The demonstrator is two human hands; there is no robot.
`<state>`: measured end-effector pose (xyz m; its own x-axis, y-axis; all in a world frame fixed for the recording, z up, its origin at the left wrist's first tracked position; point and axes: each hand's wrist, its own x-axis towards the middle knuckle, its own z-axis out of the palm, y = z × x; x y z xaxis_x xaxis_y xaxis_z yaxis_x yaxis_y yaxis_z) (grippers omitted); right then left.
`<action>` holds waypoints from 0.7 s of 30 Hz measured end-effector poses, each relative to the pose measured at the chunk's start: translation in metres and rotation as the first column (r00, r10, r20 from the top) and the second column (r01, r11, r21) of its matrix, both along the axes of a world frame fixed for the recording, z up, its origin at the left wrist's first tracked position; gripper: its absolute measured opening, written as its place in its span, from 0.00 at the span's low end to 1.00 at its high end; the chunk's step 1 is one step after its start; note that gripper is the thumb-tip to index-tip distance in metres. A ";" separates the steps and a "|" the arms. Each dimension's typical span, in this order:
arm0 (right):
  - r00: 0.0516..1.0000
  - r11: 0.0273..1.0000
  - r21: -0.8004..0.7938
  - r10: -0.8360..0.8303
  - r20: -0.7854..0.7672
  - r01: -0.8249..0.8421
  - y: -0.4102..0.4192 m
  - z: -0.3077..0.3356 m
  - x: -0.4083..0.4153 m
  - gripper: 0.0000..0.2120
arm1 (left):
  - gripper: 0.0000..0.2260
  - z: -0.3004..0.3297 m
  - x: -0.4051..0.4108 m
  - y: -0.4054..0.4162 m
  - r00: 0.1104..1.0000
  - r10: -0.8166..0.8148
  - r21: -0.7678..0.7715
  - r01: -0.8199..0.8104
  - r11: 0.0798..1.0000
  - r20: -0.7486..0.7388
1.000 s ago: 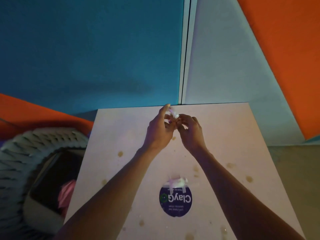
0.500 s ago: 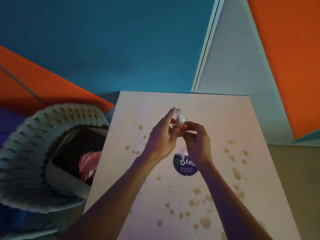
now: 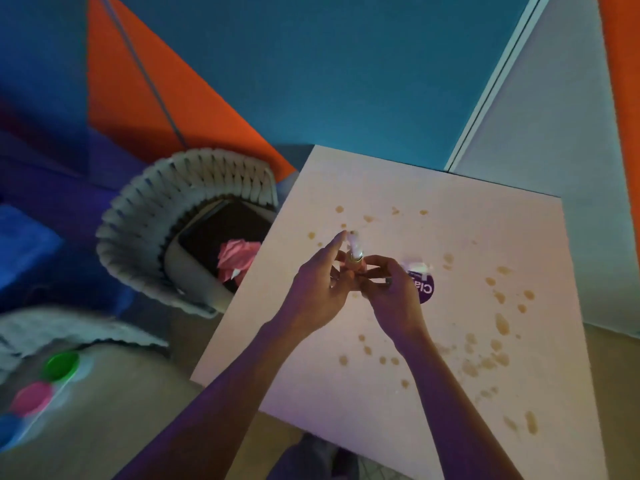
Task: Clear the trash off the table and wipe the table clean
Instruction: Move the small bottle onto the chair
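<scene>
Both hands meet above the middle of the pale square table [image 3: 398, 393]. My left hand [image 3: 320, 291] and my right hand [image 3: 391, 296] together pinch a small crumpled whitish scrap of trash [image 3: 354, 249] that sticks up between the fingertips. Brown spill spots [image 3: 500, 323] are scattered over the tabletop, mostly on the right and near side. A round purple sticker [image 3: 425, 289] with a bit of white paper [image 3: 417, 266] on it lies just right of my right hand, partly hidden by it.
Left of the table stands a woven grey chair [image 3: 138, 237] holding a dark bin [image 3: 221, 233] with crumpled pink paper [image 3: 237, 256] inside. Green [image 3: 61, 365] and pink lids [image 3: 32, 398] lie on a surface at the lower left. Walls close behind the table.
The view has swung left and down, so the table now sits to the right and the chair with the bin shows fully. Both hands keep pinching the scrap, now left of the purple sticker.
</scene>
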<state>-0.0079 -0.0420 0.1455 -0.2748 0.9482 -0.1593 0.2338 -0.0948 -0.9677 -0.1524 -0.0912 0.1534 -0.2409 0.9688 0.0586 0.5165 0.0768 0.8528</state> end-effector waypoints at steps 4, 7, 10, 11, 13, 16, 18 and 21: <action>0.982 0.988 -0.003 0.156 0.109 -0.157 -0.043 -0.016 -0.011 0.19 | 0.25 -0.011 -0.004 -0.066 0.993 0.120 -0.043 -0.120 0.992 -0.010; 0.947 0.962 -0.029 0.274 0.168 -0.273 -0.080 -0.026 -0.027 0.19 | 0.23 -0.018 -0.013 -0.115 0.980 0.201 -0.088 -0.200 0.976 -0.001; 0.904 0.926 -0.029 0.375 0.206 -0.378 -0.113 -0.033 -0.049 0.18 | 0.23 -0.024 -0.025 -0.159 0.949 0.316 -0.118 -0.316 0.941 -0.020; 0.891 0.914 -0.038 0.404 0.208 -0.405 -0.124 -0.034 -0.059 0.17 | 0.23 -0.027 -0.031 -0.173 0.936 0.353 -0.119 -0.352 0.928 -0.016; 0.865 0.887 -0.055 0.459 0.203 -0.458 -0.145 -0.035 -0.079 0.15 | 0.24 -0.034 -0.042 -0.200 0.901 0.434 -0.121 -0.433 0.893 -0.014; 0.805 0.828 -0.058 0.556 0.206 -0.557 -0.169 -0.036 -0.111 0.14 | 0.22 -0.042 -0.065 -0.235 0.856 0.517 -0.117 -0.510 0.852 0.034; 0.738 0.763 -0.041 0.637 0.224 -0.646 -0.183 -0.037 -0.137 0.14 | 0.22 -0.044 -0.083 -0.257 0.817 0.573 -0.114 -0.564 0.818 0.064; 0.655 0.678 -0.031 0.720 0.229 -0.735 -0.208 -0.047 -0.186 0.17 | 0.26 -0.054 -0.116 -0.293 0.749 0.657 -0.138 -0.645 0.752 0.086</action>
